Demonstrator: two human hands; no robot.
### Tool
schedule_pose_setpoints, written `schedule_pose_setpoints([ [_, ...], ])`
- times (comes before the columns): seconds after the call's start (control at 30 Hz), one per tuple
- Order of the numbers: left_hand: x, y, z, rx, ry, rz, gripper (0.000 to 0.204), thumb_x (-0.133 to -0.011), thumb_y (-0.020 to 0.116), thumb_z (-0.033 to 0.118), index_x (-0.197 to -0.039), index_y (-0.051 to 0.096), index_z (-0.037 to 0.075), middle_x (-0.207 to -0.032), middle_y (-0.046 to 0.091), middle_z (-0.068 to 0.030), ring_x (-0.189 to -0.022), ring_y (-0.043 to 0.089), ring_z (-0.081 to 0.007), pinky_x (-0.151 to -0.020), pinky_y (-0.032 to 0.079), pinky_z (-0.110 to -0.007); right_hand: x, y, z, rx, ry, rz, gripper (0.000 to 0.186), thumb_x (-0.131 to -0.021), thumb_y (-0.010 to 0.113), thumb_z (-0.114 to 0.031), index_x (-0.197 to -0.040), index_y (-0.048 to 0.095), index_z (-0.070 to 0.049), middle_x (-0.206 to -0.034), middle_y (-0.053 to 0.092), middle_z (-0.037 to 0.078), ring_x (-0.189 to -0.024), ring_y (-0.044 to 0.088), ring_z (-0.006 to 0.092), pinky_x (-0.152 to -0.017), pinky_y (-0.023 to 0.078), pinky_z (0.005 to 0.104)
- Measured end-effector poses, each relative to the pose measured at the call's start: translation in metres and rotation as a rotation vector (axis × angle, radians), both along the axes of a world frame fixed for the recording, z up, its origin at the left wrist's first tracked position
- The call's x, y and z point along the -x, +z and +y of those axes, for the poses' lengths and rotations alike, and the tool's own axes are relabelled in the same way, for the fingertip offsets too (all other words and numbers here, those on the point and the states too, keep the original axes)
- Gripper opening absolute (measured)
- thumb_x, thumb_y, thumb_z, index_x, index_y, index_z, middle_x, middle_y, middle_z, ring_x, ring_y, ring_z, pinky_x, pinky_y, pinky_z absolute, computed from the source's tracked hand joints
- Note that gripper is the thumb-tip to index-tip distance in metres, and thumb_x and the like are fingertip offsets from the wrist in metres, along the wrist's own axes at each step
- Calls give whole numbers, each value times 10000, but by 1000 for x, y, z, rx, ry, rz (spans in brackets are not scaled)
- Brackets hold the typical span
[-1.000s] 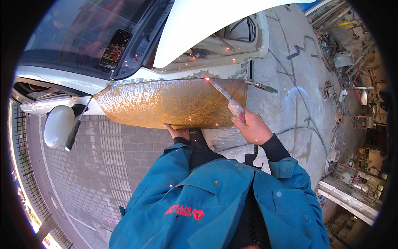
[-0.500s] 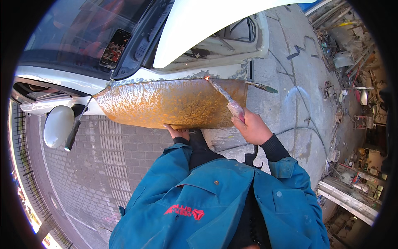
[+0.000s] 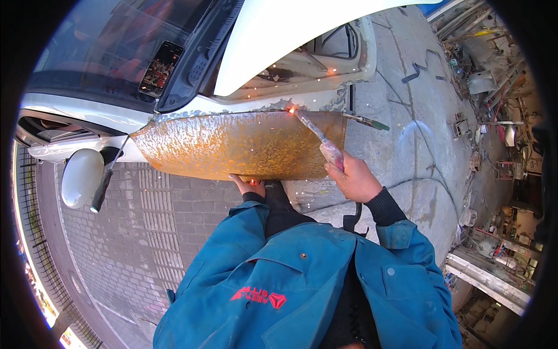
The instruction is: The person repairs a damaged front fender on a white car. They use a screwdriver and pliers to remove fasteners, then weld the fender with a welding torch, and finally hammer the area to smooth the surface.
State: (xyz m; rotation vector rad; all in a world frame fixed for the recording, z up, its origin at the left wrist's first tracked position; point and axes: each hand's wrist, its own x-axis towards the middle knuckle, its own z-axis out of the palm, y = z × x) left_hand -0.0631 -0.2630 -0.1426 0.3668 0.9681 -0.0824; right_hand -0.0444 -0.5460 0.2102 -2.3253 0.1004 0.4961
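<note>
My right hand [image 3: 357, 179] grips the pinkish handle of a welding torch [image 3: 329, 152]. Its tip meets the upper edge of a rusty, curved metal panel [image 3: 232, 145], where a bright orange glow and flying sparks show. That edge lies along the white car body [image 3: 232, 104]. At the panel's near edge, my left hand [image 3: 250, 186] holds on, some of its fingers hidden behind the metal; one spark glows over this hand. A black-handled screwdriver-like tool [image 3: 103, 189] sticks out at the panel's left corner, and a green-handled tool [image 3: 372, 122] at its right end.
A raised white hood [image 3: 273, 41] overhangs the engine bay. By the windshield lies a phone [image 3: 161, 68]; a white side mirror [image 3: 82, 177] juts out at left. A dark cable [image 3: 401, 180] crosses the concrete. Metal scrap [image 3: 482, 84] fills the far right.
The glow at the torch tip has grown brighter, and many sparks now scatter over the panel, engine bay and ground. Both hands stay almost in place.
</note>
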Motion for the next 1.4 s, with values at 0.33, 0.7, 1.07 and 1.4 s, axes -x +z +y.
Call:
schedule_pose_setpoints([
  [0.33,1,-7,1,20,-4,8,1486,-757,653,1034,-1800,151,102,-1842,223,-172,-1683,229,-431,-1378,179,-634,1,-3,-4,11,0,8,454,-1081,702,-379,-1079,616,67,-992,726,370,-996,701,584,-834,556,596],
  [0.7,-5,4,-2,7,64,100,1462,-776,701,991,-1750,222,12,-1783,296,-222,-1643,292,-454,-1364,209,-653,1,-2,-4,-22,-1,-6,454,-1076,704,-371,-1111,612,71,-980,724,366,-983,699,585,-822,554,596],
  [1.07,-12,-9,3,-2,66,150,1484,-793,691,987,-1739,176,-34,-1782,243,-290,-1643,276,-453,-1376,165,-642,12,18,-1,-99,-94,171,428,-1078,700,-311,-1328,634,30,-1045,759,292,-986,745,491,-879,580,509],
  [1.4,64,-16,119,-1425,-465,413,483,-972,877,348,-1228,772,-48,-942,815,-127,-779,756,-182,-690,594,-348,29,7,17,-232,-44,191,401,-1076,712,-292,-1312,660,27,-1031,755,265,-966,744,443,-881,576,482],
])
